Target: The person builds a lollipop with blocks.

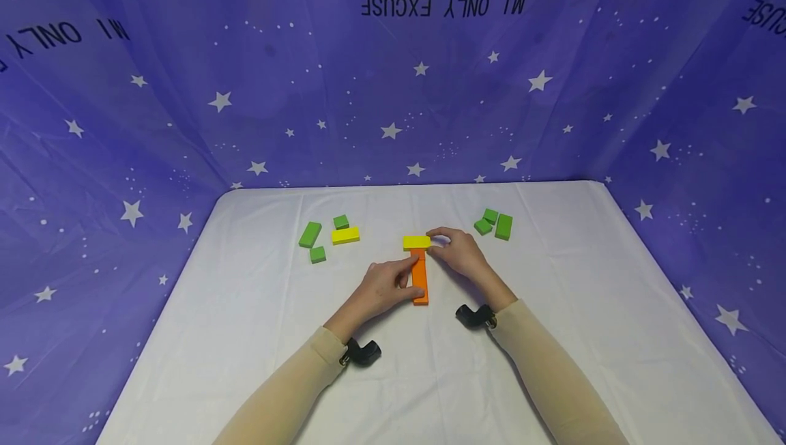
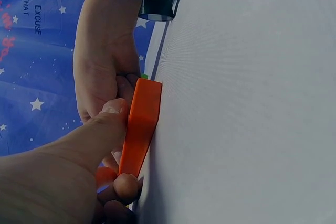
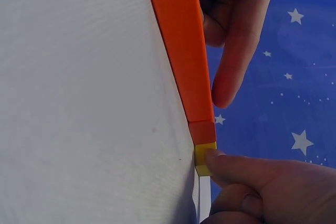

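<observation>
now our right hand [image 1: 459, 254] pinches a yellow block [image 1: 416, 243], our left hand [image 1: 382, 286] touches an orange block [image 1: 420, 276], thumb and finger spread

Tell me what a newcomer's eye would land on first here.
Probably the two orange blocks and the yellow block laid as a T near the middle of the white table, with the left hand at the orange ones and the right hand at the yellow one's right end. Next, the purple backdrop behind, scattered with white stars.
</observation>
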Available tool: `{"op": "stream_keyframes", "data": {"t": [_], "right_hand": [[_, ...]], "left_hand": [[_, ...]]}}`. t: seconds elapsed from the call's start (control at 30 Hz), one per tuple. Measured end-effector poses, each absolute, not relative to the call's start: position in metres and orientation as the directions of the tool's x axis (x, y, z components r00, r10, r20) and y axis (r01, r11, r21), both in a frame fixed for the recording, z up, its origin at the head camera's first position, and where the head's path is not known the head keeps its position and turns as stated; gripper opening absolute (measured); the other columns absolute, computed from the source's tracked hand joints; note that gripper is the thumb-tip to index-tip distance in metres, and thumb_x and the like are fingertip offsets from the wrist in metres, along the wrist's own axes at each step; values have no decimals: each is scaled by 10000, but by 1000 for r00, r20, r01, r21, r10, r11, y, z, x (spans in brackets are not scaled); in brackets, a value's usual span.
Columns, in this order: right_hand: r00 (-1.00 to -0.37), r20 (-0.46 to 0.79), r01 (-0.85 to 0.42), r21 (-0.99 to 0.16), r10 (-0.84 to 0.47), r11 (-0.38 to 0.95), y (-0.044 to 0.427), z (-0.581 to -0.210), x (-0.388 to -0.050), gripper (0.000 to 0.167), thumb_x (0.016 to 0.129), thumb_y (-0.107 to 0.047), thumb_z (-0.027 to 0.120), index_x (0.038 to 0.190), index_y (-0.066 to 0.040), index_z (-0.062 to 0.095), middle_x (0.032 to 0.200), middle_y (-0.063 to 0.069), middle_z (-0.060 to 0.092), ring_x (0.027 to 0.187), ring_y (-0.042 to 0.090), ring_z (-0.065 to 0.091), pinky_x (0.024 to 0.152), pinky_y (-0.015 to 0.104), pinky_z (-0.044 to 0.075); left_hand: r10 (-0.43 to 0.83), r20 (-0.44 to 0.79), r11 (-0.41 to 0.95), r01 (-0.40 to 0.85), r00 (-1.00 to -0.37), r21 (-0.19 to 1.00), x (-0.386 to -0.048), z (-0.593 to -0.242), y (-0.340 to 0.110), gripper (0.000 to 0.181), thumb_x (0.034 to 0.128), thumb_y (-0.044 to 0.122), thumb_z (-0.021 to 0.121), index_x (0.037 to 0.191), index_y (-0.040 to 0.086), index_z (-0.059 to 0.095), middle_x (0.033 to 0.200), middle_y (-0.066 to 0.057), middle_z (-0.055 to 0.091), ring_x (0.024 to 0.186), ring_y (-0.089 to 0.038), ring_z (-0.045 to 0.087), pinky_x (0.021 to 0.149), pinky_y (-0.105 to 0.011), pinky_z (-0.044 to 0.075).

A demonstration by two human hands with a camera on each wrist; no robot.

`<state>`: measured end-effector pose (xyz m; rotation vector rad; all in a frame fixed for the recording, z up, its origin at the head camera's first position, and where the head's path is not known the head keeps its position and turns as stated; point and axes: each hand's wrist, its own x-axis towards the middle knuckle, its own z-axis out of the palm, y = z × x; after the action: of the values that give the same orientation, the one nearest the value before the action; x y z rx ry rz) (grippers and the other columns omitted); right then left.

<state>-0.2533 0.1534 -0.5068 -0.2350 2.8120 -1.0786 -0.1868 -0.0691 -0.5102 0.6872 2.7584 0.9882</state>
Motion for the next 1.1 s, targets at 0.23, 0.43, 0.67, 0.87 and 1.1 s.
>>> {"op": "stream_keyframes", "data": {"t": [0.23, 0.43, 0.67, 0.87, 1.1], "right_hand": [[-979, -54, -112, -661, -196, 742, 154, -506, -252, 380, 976, -284, 746, 1344, -193, 735, 1343, 154, 733, 892, 251, 655, 975, 520, 537], [-979, -60, -108, -664, -197, 740, 154, -505, -252, 402, 975, -288, 754, 1364, -191, 722, 1416, 161, 692, 1083, 326, 684, 1063, 561, 507], [-982, -72, -77, -698, -176, 712, 159, -503, -255, 427, 975, -308, 749, 1387, -202, 710, 1481, 163, 647, 1346, 399, 622, 1143, 599, 456], [-983, -96, -34, -740, -155, 672, 170, -500, -260, 443, 994, -324, 719, 1419, -202, 686, 1534, 162, 601, 1445, 427, 536, 1176, 616, 420], [-989, -106, 12, -761, -107, 649, 190, -494, -266, 476, 1004, -381, 706, 1449, -216, 662, 1365, 211, 683, 1104, 369, 691, 894, 460, 561]], "left_hand": [[454, 18, 686, 362, -891, 631, -186, -509, -69, 765, 924, 462, 810, 1581, 193, 527, 726, 106, 483, 636, -55, 396, 800, -334, 318], [450, 16, 681, 354, -893, 641, -186, -509, -69, 769, 926, 457, 809, 1589, 201, 516, 721, 101, 479, 635, -58, 395, 807, -345, 316], [452, 20, 679, 358, -892, 641, -187, -510, -69, 764, 929, 457, 806, 1588, 201, 517, 720, 109, 465, 639, -49, 386, 818, -347, 320], [452, 21, 676, 358, -892, 645, -187, -510, -69, 759, 927, 450, 808, 1583, 194, 525, 718, 111, 469, 643, -52, 400, 841, -364, 318], [455, 24, 675, 362, -890, 643, -187, -509, -70, 749, 927, 449, 807, 1577, 195, 534, 715, 117, 466, 642, -49, 403, 843, -360, 319]]}}
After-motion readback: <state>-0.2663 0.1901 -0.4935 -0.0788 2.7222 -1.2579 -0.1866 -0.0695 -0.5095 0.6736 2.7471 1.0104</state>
